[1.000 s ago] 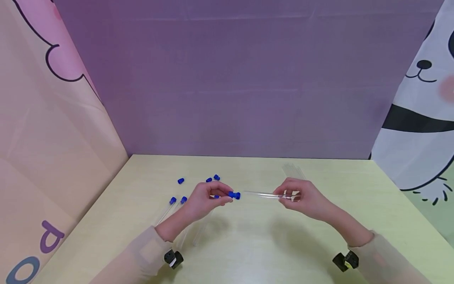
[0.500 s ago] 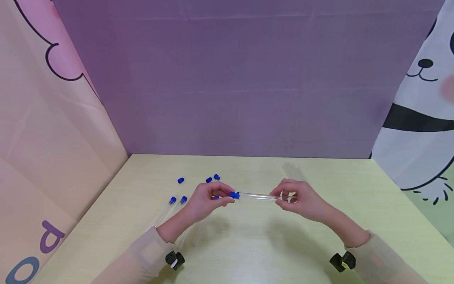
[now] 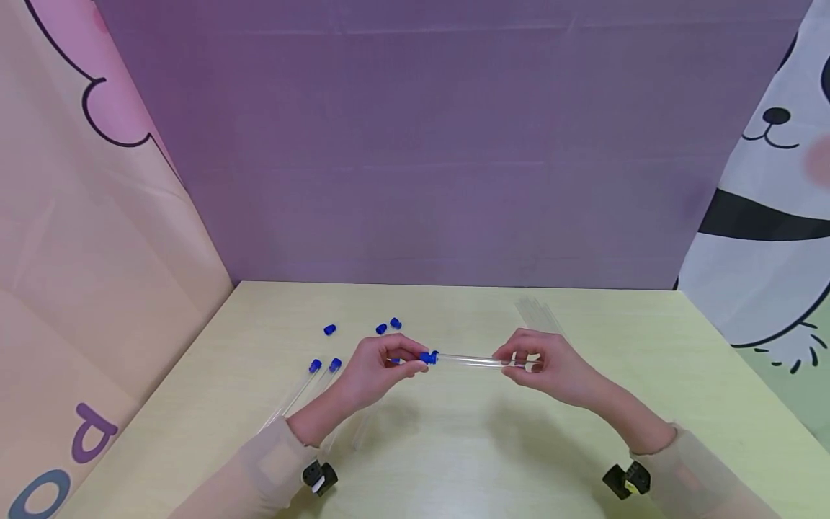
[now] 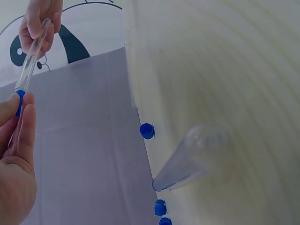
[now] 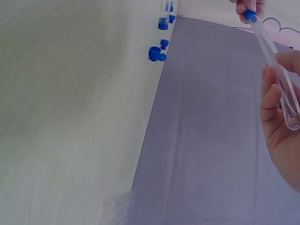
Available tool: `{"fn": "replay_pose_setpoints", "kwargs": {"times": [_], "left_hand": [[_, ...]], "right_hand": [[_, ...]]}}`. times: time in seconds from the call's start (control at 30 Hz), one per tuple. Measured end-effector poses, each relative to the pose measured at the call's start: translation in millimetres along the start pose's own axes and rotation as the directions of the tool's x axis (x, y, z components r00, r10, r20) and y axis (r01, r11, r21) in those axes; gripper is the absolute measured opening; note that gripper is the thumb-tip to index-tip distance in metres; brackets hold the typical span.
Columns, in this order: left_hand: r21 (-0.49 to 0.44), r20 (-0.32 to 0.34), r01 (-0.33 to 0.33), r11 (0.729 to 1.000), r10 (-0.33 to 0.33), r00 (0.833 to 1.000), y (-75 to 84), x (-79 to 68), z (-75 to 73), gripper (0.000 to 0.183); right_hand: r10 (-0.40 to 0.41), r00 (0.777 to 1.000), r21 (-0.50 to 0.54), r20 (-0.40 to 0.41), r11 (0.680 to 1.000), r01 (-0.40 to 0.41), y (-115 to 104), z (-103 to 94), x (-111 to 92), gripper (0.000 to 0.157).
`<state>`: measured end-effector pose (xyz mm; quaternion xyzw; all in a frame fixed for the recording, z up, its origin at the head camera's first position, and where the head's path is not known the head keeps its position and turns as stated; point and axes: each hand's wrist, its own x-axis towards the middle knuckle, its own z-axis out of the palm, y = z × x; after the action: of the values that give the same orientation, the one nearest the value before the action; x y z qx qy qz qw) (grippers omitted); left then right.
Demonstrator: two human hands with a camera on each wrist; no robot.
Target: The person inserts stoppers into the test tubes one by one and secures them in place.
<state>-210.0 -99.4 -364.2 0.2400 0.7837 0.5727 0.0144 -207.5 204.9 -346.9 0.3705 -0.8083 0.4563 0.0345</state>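
Note:
My left hand (image 3: 376,369) pinches a blue cap (image 3: 429,357) between thumb and fingertips above the table. The cap sits at the mouth of a clear test tube (image 3: 468,360), which lies nearly level in the head view. My right hand (image 3: 551,369) holds the tube near its rounded end, thumb on one side and fingers on the other. In the right wrist view the blue cap (image 5: 251,15) meets the tube (image 5: 268,44). The left wrist view also has the tube (image 4: 31,63) touching the cap (image 4: 20,99). How deep the cap sits is unclear.
Tubes with blue caps (image 3: 315,365) lie left, partly behind my left forearm. Loose blue caps (image 3: 330,329) are scattered behind my left hand. A bundle of clear tubes (image 3: 537,313) lies at the back right. A purple backdrop (image 3: 454,144) stands behind the table (image 3: 447,461).
My right hand has moved slightly left, bringing the tube from apart to touching the blue cap. Between half a second ago and now, the hands have hardly moved.

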Motion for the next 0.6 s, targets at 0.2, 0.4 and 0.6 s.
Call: {"fn": "replay_pose_setpoints", "kwargs": {"times": [0.2,0.4,0.6], "left_hand": [[-0.026,0.002,-0.016,1.0,0.016,1.0,-3.5,0.5,1.1,0.019],[-0.057,0.0,-0.024,0.998,0.025,1.0,-6.9,1.0,-0.1,0.022],[-0.124,0.02,-0.014,0.992,0.016,1.0,-9.0,1.6,0.8,0.022]], "right_hand": [[0.0,1.0,0.008,0.007,1.0,0.0,-0.1,3.3,0.6,0.019],[0.025,0.999,-0.002,0.023,1.0,-0.025,-0.1,6.1,-0.3,0.016],[0.014,0.999,-0.004,0.033,1.0,-0.014,0.5,7.9,-0.7,0.013]]}}
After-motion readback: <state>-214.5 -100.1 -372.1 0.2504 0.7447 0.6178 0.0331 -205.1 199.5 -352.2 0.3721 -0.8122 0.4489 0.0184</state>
